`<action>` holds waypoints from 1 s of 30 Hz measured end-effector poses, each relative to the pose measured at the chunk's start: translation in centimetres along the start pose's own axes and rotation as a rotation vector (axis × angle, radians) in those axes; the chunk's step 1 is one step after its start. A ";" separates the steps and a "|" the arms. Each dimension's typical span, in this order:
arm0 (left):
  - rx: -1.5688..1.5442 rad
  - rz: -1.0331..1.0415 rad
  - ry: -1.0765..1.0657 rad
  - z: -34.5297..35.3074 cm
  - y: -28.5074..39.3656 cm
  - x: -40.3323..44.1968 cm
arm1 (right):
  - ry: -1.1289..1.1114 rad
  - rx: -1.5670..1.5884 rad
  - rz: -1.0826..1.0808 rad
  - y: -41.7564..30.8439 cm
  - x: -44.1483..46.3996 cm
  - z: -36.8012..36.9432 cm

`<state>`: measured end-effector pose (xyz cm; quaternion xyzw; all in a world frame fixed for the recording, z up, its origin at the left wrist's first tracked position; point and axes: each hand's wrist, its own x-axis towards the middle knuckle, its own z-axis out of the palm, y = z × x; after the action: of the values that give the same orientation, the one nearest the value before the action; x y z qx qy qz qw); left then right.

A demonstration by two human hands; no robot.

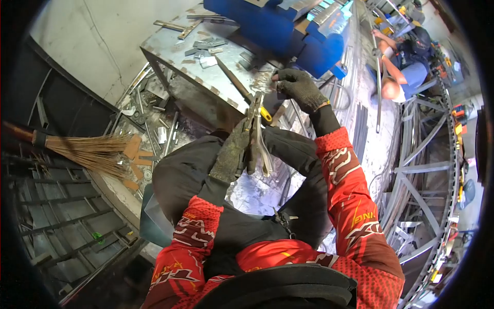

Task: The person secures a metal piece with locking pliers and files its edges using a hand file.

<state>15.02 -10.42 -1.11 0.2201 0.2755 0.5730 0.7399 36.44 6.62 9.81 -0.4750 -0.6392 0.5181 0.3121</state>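
My left hand (231,153), in a dark work glove, is closed around a pair of locking pliers (261,147). The pliers point up, with their silver handles hanging between my knees. Above and to the right, my gloved right hand (303,90) has its fingers curled into a pinch near the pliers' jaws. What it holds, if anything, is too small to make out. A long brown-shafted tool (232,77) lies across the metal table's edge behind the pliers. Its connection to the yellow piece (265,114) beside the jaws is unclear.
Small metal offcuts (206,46) lie on the metal table (170,44), near a blue machine (321,54). At left are a straw broom (87,149) and scrap on the floor. Metal frames (424,167) stand at right, where another person (406,62) works.
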 end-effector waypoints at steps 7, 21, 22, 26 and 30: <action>-0.328 -0.262 -0.402 -0.6 -3.2 -0.1 | -0.132 0.021 0.043 -0.6 -1.9 -1.1; -0.041 -0.285 -0.059 -1.3 -4.5 -0.5 | 0.022 0.100 0.079 2.1 -3.8 1.3; -0.042 -0.284 -0.058 -1.2 -4.4 -0.5 | 0.020 0.100 0.080 2.1 -3.9 1.5; -0.122 -0.276 0.017 0.0 -3.7 -0.7 | 0.072 0.244 0.141 2.9 -3.9 1.9; -0.208 -0.225 -0.376 -8.2 -10.5 1.2 | -0.008 0.272 0.182 2.4 -4.3 1.2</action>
<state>17.44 -11.79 -14.19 0.2134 0.0954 0.4614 0.8559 37.59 2.27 7.58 -0.4822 -0.5190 0.6278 0.3226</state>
